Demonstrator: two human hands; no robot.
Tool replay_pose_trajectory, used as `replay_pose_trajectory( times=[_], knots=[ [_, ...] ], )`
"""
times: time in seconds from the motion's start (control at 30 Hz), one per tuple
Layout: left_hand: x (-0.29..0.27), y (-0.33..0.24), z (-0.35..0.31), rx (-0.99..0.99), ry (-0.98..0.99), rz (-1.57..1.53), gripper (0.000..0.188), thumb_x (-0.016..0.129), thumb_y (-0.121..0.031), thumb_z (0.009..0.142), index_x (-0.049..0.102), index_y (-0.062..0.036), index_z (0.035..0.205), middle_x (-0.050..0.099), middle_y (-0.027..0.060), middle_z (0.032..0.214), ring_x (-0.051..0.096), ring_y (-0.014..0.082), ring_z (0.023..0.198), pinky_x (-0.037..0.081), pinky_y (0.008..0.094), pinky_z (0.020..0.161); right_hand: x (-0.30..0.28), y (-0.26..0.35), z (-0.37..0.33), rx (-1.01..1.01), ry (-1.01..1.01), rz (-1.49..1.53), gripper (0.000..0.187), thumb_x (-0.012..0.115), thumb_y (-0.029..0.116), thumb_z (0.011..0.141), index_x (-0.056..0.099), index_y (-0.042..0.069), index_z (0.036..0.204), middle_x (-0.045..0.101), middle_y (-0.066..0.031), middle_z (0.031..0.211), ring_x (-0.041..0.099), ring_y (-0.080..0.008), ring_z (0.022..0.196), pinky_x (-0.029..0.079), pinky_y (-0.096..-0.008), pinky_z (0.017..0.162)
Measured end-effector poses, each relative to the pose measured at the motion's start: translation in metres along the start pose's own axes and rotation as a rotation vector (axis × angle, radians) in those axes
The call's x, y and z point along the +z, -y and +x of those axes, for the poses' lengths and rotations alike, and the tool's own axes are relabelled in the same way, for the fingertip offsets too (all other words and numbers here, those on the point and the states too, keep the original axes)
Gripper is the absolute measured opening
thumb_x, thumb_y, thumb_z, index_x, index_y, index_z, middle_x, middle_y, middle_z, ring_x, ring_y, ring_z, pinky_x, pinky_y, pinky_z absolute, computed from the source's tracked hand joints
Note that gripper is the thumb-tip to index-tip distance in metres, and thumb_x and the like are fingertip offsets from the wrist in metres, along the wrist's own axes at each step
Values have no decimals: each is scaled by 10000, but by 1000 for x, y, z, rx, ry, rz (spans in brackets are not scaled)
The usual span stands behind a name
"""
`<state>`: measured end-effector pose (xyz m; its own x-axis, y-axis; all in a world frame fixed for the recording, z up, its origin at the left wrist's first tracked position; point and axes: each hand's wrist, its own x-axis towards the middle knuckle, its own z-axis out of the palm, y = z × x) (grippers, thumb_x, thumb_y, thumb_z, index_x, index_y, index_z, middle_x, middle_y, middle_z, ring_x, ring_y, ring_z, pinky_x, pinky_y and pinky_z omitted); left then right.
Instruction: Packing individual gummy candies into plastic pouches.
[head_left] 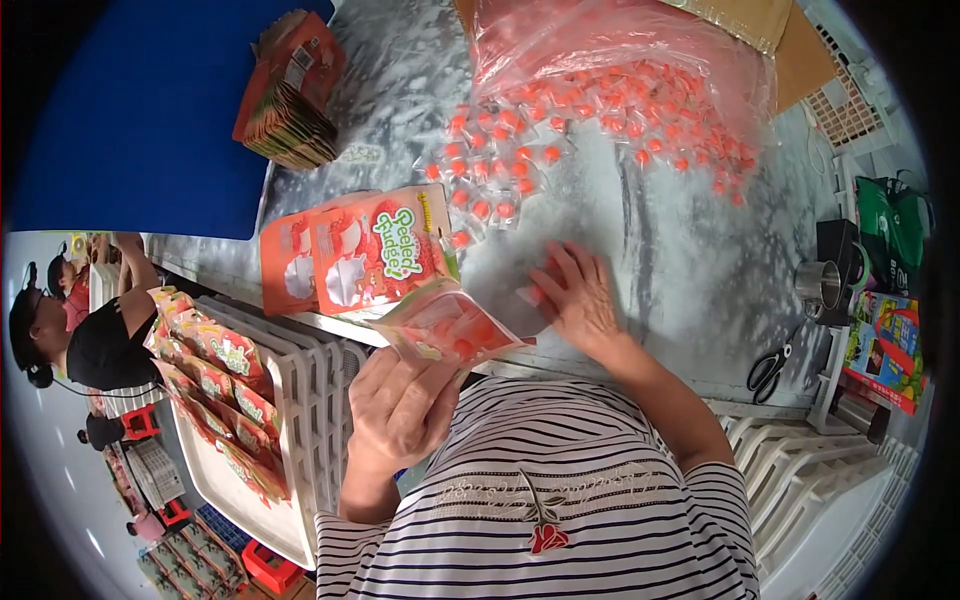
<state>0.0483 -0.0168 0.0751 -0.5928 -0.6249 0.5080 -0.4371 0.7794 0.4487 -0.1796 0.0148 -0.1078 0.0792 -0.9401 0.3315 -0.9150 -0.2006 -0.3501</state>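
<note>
My left hand (405, 405) grips an open pink candy pouch (455, 325) at the table's front edge. Its mouth is spread toward the right, and several red candies show at it. My right hand (580, 305) is low over the table just right of the pouch, its fingers curled on wrapped red candies (535, 293) partly hidden by them. Beyond both hands lies a loose group of clear-wrapped red candies (490, 165). Flat pink pouches (350, 250) overlap on the table behind my left hand.
A big clear bag (610, 35) spills more wrapped candies at the back. Stacked pouches (290, 110) stand at the far left. Filled pouches lie in a white tray (215, 470) on stacked crates. Scissors (770, 372) and a metal cup (818, 283) are on the right. Other people work at left.
</note>
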Motion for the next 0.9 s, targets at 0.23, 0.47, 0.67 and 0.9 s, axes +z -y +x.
replay_pose_trajectory(
  times=[0.23,0.47,0.67,0.9],
  knots=[
    [2,0,8,22,27,-22,262,727,51,667,641,-13,906,612,104,748,586,269,624,462,347,559,-29,-43,-4,6,-117,99,220,628,2,781,658,61,991,616,-76,936,620,-201,784,523,-325,642],
    [17,0,21,69,62,-11,288,759,22,665,636,-11,923,624,75,778,599,271,645,481,349,568,-116,-19,38,601,-101,1287,148,574,64,931,635,21,1059,680,-63,834,530,-28,598,392,-172,506],
    [24,-4,31,138,109,-48,242,741,-38,699,627,22,904,574,86,764,563,235,625,457,340,560,-171,70,88,304,-15,1344,213,588,8,910,609,-3,1121,652,-46,841,517,-20,658,420,-181,557],
    [28,-5,28,136,109,-91,268,760,4,648,639,2,887,587,98,775,570,269,635,472,366,577,-153,72,94,-38,43,790,195,669,31,837,602,-29,1010,647,-126,1018,641,-180,889,512,-293,778]
  ],
)
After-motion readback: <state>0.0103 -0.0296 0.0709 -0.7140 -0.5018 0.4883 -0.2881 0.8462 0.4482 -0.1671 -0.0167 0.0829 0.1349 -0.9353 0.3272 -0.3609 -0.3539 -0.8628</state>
